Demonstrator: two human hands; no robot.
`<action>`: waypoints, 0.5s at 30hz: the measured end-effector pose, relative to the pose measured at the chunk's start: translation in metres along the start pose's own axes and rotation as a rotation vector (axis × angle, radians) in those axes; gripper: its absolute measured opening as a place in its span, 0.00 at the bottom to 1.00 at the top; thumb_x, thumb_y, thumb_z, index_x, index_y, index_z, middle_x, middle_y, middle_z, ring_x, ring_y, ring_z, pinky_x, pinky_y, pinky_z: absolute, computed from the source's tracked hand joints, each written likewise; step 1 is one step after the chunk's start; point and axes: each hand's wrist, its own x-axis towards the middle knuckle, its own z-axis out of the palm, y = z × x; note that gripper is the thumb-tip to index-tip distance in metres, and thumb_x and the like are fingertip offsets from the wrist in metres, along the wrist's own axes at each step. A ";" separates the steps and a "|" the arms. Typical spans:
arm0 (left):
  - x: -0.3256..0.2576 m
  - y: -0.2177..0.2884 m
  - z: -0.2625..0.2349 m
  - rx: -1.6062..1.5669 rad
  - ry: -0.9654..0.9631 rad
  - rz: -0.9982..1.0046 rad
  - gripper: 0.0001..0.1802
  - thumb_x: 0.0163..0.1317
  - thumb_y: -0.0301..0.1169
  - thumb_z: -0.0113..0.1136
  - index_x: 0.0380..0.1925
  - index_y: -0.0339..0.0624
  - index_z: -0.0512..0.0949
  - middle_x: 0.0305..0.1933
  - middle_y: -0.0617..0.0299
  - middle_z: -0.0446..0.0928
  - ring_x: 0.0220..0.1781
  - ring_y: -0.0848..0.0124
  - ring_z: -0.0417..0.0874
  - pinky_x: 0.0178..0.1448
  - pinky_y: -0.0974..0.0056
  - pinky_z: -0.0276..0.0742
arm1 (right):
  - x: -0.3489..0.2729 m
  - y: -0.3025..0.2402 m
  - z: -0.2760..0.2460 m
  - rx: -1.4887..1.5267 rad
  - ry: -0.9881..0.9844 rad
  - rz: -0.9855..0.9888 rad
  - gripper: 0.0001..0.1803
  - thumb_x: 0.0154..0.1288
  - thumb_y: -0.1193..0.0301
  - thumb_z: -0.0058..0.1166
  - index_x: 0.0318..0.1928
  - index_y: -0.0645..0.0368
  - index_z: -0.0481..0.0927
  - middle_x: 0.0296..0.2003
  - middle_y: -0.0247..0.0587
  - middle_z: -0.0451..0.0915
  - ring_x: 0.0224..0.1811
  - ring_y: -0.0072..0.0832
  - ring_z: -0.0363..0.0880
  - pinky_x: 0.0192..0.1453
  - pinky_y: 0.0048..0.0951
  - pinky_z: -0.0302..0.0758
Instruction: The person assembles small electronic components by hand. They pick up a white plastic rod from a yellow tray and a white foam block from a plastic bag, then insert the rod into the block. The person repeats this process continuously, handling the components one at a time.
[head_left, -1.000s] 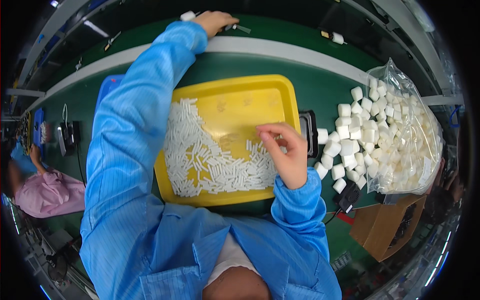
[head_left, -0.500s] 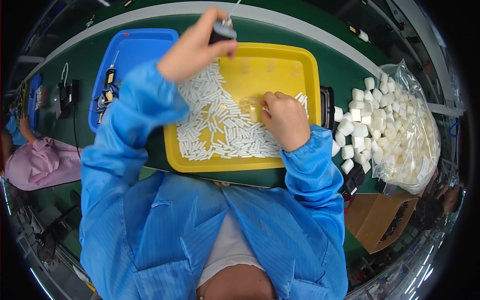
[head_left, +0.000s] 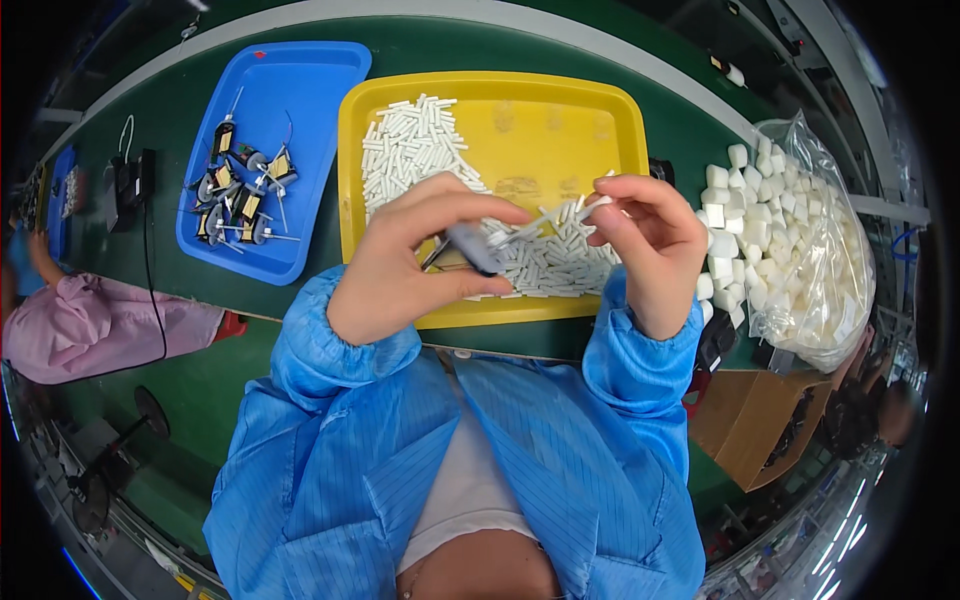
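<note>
Over the near part of the yellow tray (head_left: 500, 90), my left hand (head_left: 405, 255) grips a small motor assembly (head_left: 478, 248) with a dark round body and a thin shaft that points right. My right hand (head_left: 655, 240) pinches a short white tube (head_left: 597, 203) between thumb and fingertips. The tube is close to the shaft's end; motion blur hides whether they touch. Many loose white tubes (head_left: 410, 150) lie in the tray, heaped at its left and along its near side.
A blue tray (head_left: 345, 60) to the left holds several similar motor assemblies (head_left: 245, 190). White foam-like cylinders (head_left: 735, 215) spill from a clear plastic bag (head_left: 820, 270) at the right. Below the bag is a cardboard box (head_left: 750, 425). A person in a pink garment (head_left: 95, 330) is at far left.
My left hand has come down from above the tray's far edge with the motor assembly. My right hand has lifted from the tubes and moved right, now pinching one.
</note>
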 end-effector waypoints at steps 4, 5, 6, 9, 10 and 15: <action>0.001 0.005 0.005 0.180 0.142 0.087 0.16 0.40 0.19 0.68 0.32 0.39 0.77 0.35 0.61 0.72 0.35 0.71 0.75 0.37 0.70 0.71 | -0.007 -0.008 0.006 0.162 0.044 -0.125 0.10 0.55 0.83 0.56 0.39 0.67 0.78 0.37 0.42 0.79 0.37 0.25 0.79 0.38 0.21 0.77; 0.002 0.006 0.008 0.202 0.157 0.125 0.16 0.40 0.17 0.67 0.32 0.39 0.76 0.36 0.60 0.74 0.36 0.72 0.76 0.38 0.71 0.71 | -0.008 -0.010 0.008 0.170 0.051 -0.146 0.10 0.54 0.83 0.56 0.39 0.67 0.78 0.37 0.43 0.79 0.36 0.25 0.79 0.38 0.21 0.77; 0.002 0.006 0.009 0.226 0.176 0.163 0.16 0.41 0.16 0.66 0.32 0.38 0.76 0.38 0.60 0.75 0.37 0.74 0.76 0.39 0.71 0.71 | -0.008 -0.011 0.009 0.179 0.053 -0.167 0.10 0.54 0.83 0.56 0.39 0.67 0.78 0.37 0.43 0.79 0.36 0.26 0.79 0.37 0.21 0.77; -0.004 0.008 0.011 0.051 0.068 -0.061 0.13 0.46 0.16 0.61 0.34 0.36 0.74 0.38 0.55 0.79 0.35 0.74 0.79 0.38 0.72 0.75 | -0.003 -0.009 0.011 0.108 0.051 -0.215 0.10 0.53 0.84 0.56 0.39 0.68 0.78 0.37 0.44 0.79 0.36 0.26 0.79 0.38 0.21 0.77; -0.004 0.007 0.011 0.059 0.070 -0.049 0.13 0.48 0.15 0.59 0.35 0.36 0.74 0.37 0.54 0.80 0.34 0.74 0.80 0.37 0.72 0.75 | -0.003 -0.008 0.011 0.097 0.034 -0.207 0.10 0.53 0.84 0.57 0.38 0.68 0.78 0.37 0.44 0.79 0.37 0.26 0.79 0.38 0.21 0.77; 0.001 0.009 0.014 -0.015 0.082 -0.099 0.12 0.50 0.14 0.52 0.36 0.35 0.73 0.35 0.52 0.81 0.31 0.74 0.80 0.36 0.72 0.76 | -0.003 -0.007 0.005 0.148 0.092 -0.174 0.11 0.52 0.85 0.57 0.38 0.68 0.78 0.37 0.45 0.79 0.37 0.26 0.79 0.39 0.21 0.76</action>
